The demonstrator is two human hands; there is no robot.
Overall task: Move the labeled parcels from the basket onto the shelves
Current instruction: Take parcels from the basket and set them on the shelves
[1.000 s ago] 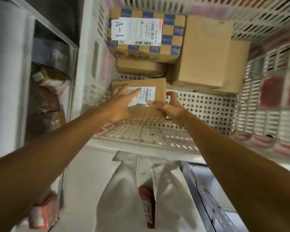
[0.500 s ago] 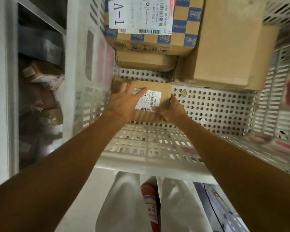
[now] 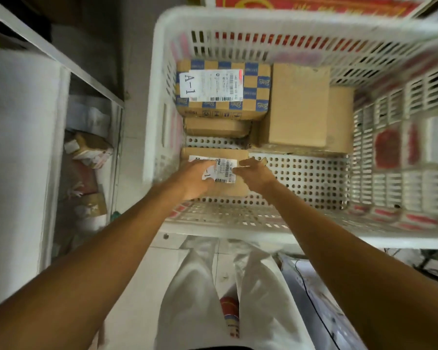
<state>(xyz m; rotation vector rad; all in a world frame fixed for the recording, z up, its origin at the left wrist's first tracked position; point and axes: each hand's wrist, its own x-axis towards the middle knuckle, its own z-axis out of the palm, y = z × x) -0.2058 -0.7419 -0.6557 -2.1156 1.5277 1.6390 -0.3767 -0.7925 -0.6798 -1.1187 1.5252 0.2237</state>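
The left hand (image 3: pixel 192 179) has slid back across the small parcel (image 3: pixel 240 153), uncovering more label (image 3: pixel 225 170).

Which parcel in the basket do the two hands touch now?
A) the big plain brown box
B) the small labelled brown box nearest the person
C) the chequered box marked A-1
B: on the small labelled box, the left hand covers part of the label and the right hand holds the right edge.

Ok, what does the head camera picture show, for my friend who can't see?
The left hand and right hand hold a small labeled parcel in a white basket. Farther in sit a blue-checked box marked A-1 and plain brown boxes.
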